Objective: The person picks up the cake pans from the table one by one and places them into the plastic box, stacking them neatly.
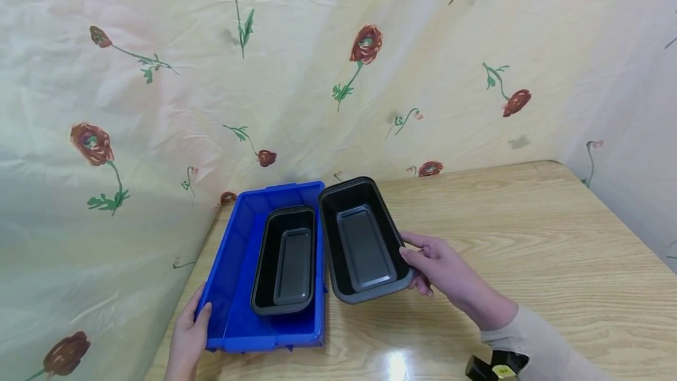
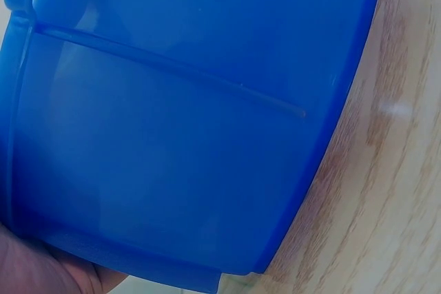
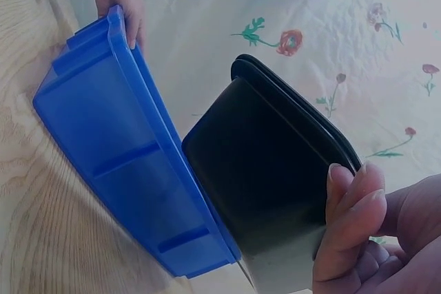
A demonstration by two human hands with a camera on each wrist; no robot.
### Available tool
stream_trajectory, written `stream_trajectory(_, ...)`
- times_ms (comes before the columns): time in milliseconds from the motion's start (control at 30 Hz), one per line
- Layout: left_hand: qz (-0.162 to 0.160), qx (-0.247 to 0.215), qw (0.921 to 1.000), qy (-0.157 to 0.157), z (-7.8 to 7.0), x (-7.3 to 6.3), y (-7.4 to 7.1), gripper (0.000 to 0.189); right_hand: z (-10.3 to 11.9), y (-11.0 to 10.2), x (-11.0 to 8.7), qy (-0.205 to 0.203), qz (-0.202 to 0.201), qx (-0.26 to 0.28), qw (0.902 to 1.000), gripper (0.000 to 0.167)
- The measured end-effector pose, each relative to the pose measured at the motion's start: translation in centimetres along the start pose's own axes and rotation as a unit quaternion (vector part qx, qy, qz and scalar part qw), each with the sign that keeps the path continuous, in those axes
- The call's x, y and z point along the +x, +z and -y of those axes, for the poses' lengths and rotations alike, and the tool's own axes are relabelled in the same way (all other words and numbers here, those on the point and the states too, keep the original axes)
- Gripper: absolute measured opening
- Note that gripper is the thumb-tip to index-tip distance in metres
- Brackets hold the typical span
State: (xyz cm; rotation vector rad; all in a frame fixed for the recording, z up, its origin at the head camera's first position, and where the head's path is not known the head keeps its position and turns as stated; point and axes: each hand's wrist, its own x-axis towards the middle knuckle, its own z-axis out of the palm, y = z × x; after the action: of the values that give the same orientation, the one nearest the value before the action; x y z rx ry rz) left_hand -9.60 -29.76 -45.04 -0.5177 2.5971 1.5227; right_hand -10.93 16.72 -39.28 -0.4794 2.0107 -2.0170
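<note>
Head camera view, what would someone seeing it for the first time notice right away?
The bright blue bin at the table's left edge stands out, with a dark loaf pan lying inside it. The left hand grips the bin's near corner. Just right of the bin, the right hand holds a second loaf pan by its rim.

I count two dark metal rectangular loaf pans: one (image 1: 285, 260) inside the bin, one (image 1: 364, 240) just beside it. I see one blue plastic rectangular bin (image 1: 233, 287), one light wooden table (image 1: 529, 234), and two hands, left (image 1: 189, 334) and right (image 1: 439, 269).
</note>
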Motion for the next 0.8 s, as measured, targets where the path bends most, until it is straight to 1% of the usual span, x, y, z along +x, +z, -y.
stream_trajectory(400,-0.004,0.002,1.0000,-0.003,0.0,0.1,0.0,0.056,-0.2,1.1,1.2,-0.004,0.012,0.002,0.9999,0.051)
stream_trajectory(600,-0.003,-0.003,1.0000,0.000,0.1,0.1,-0.1,0.056,-0.2,1.9,1.7,0.003,0.011,0.004,0.9999,0.051)
stream_trajectory(800,-0.001,-0.003,1.0000,0.001,0.0,0.1,-0.1,0.056,-0.3,2.9,2.3,0.001,0.011,0.014,0.9998,0.050)
